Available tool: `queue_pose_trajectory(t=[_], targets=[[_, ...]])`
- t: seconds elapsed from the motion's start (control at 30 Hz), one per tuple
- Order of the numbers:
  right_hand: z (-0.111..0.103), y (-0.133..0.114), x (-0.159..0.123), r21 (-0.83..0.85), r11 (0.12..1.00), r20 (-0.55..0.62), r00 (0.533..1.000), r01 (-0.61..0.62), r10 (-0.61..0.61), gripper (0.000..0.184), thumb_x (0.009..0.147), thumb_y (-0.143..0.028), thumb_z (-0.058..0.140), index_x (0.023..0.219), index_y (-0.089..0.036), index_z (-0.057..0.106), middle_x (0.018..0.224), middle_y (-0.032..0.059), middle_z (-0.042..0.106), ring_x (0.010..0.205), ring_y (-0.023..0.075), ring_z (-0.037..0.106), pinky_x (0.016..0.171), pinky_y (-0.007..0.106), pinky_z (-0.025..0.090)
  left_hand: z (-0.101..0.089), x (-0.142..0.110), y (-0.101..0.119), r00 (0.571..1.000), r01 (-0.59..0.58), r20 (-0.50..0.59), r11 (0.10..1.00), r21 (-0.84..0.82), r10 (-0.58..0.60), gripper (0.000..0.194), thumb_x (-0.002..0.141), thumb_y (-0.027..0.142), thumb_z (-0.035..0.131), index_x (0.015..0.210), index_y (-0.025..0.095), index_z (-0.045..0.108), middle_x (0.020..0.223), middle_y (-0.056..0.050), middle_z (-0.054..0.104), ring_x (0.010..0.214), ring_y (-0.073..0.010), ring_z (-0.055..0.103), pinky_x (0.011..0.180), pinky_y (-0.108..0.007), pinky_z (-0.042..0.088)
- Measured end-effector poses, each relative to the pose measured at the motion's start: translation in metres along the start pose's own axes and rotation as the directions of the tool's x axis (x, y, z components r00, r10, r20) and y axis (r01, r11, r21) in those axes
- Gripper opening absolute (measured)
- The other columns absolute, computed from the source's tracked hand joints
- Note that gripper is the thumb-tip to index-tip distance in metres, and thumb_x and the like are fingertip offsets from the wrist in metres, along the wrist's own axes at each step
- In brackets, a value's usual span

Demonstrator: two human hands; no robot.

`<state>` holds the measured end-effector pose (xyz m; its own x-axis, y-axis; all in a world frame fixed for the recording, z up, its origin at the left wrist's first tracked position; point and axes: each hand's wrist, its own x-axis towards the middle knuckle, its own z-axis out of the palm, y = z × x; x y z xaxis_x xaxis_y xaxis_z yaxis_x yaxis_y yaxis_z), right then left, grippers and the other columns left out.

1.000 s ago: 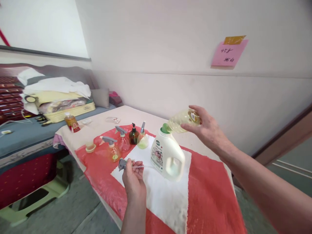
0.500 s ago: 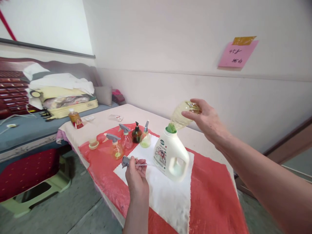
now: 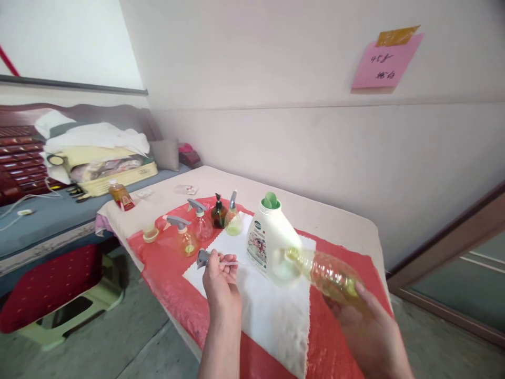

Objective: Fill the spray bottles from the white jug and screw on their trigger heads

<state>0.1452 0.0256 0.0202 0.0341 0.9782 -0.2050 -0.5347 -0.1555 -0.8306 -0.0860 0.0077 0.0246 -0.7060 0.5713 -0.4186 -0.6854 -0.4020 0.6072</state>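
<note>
My left hand (image 3: 221, 279) is closed on a grey spray nozzle (image 3: 203, 258), its thin clear tube pointing right over the white cloth (image 3: 272, 326). Low on the right, my right hand (image 3: 365, 321) grips the base of a clear yellowish spray bottle (image 3: 331, 273), tilted with its open neck toward the left. Between the hands stands a large white detergent jug (image 3: 272, 234), uncapped, with a green spout (image 3: 270, 200) in its mouth. The bottle's neck overlaps the jug's handle in view; whether they touch I cannot tell.
Beyond my left hand stand an orange spray bottle (image 3: 187, 242), a pink spray bottle (image 3: 203, 226), a dark pump bottle (image 3: 218, 213) and a clear spray bottle (image 3: 233, 222). A small cap (image 3: 150, 235) and an amber bottle (image 3: 121, 195) sit farther left. A red stool (image 3: 51, 284) stands beside the table.
My right hand has brought the yellowish bottle down and to the right, away from the jug's mouth. The left hand stays almost in place with the nozzle.
</note>
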Motion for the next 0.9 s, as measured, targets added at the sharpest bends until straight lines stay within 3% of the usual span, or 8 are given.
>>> queue_pose_trajectory(t=[0.1, 0.2, 0.47, 0.63, 0.73, 0.9], targets=[[-0.024, 0.022, -0.006, 0.034, 0.995, -0.058, 0.994, -0.091, 0.093, 0.042, 0.072, -0.048, 0.072, 0.109, -0.030, 0.067, 0.110, 0.0035, 0.069, 0.100, 0.0258, 0.063, 0.083, 0.040, 0.051, 0.002, -0.001, 0.000, 1.000, -0.022, 0.007, 1.000, 0.020, 0.022, 0.025, 0.079, 0.038, 0.067, 0.081, 0.018, 0.052, 0.075, -0.002, 0.059, 0.074, -0.0147, 0.062, 0.068, -0.026, 0.047], [-0.034, 0.031, -0.008, 0.029, 0.991, -0.045, 0.990, -0.133, 0.134, 0.047, 0.068, -0.048, 0.075, 0.109, -0.028, 0.067, 0.110, 0.0051, 0.069, 0.101, 0.0267, 0.064, 0.083, 0.039, 0.050, 0.003, -0.002, -0.001, 0.999, -0.043, 0.004, 0.999, 0.031, 0.043, 0.025, 0.080, 0.039, 0.065, 0.082, 0.018, 0.052, 0.076, -0.002, 0.059, 0.074, -0.0141, 0.061, 0.068, -0.026, 0.047], [-0.031, 0.032, -0.016, 0.033, 0.984, 0.009, 0.984, -0.177, 0.177, 0.059, 0.065, -0.051, 0.078, 0.117, -0.027, 0.064, 0.114, 0.0057, 0.067, 0.102, 0.0254, 0.062, 0.084, 0.036, 0.048, 0.003, -0.010, -0.015, 0.996, -0.066, 0.062, 0.993, 0.103, 0.059, 0.026, 0.080, 0.040, 0.066, 0.080, 0.018, 0.052, 0.075, -0.001, 0.059, 0.073, -0.0144, 0.061, 0.069, -0.027, 0.047], [-0.029, 0.044, -0.023, 0.083, 0.972, 0.105, 0.972, -0.220, 0.211, 0.054, 0.068, -0.048, 0.078, 0.116, -0.026, 0.063, 0.108, 0.0055, 0.067, 0.099, 0.0237, 0.062, 0.086, 0.036, 0.047, 0.001, -0.024, -0.035, 0.995, -0.022, 0.102, 0.986, 0.163, 0.006, 0.026, 0.078, 0.039, 0.068, 0.080, 0.018, 0.053, 0.073, -0.003, 0.061, 0.071, -0.0152, 0.061, 0.068, -0.027, 0.047], [-0.027, 0.048, -0.027, 0.097, 0.974, 0.168, 0.968, -0.204, 0.186, 0.050, 0.072, -0.045, 0.076, 0.116, -0.026, 0.061, 0.112, 0.0062, 0.066, 0.103, 0.0241, 0.061, 0.092, 0.037, 0.045, -0.001, -0.034, -0.047, 0.983, -0.013, 0.184, 0.978, 0.208, -0.026, 0.028, 0.077, 0.042, 0.069, 0.080, 0.018, 0.054, 0.073, -0.002, 0.061, 0.071, -0.0154, 0.061, 0.068, -0.027, 0.046], [-0.025, 0.047, -0.031, 0.091, 0.981, 0.172, 0.973, -0.168, 0.151, 0.050, 0.072, -0.043, 0.077, 0.115, -0.027, 0.059, 0.119, 0.0053, 0.063, 0.109, 0.0256, 0.058, 0.101, 0.041, 0.040, -0.001, -0.046, -0.060, 0.964, 0.000, 0.257, 0.965, 0.262, -0.070, 0.033, 0.075, 0.047, 0.070, 0.077, 0.018, 0.055, 0.073, -0.002, 0.062, 0.066, -0.0153, 0.060, 0.063, -0.027, 0.045]])
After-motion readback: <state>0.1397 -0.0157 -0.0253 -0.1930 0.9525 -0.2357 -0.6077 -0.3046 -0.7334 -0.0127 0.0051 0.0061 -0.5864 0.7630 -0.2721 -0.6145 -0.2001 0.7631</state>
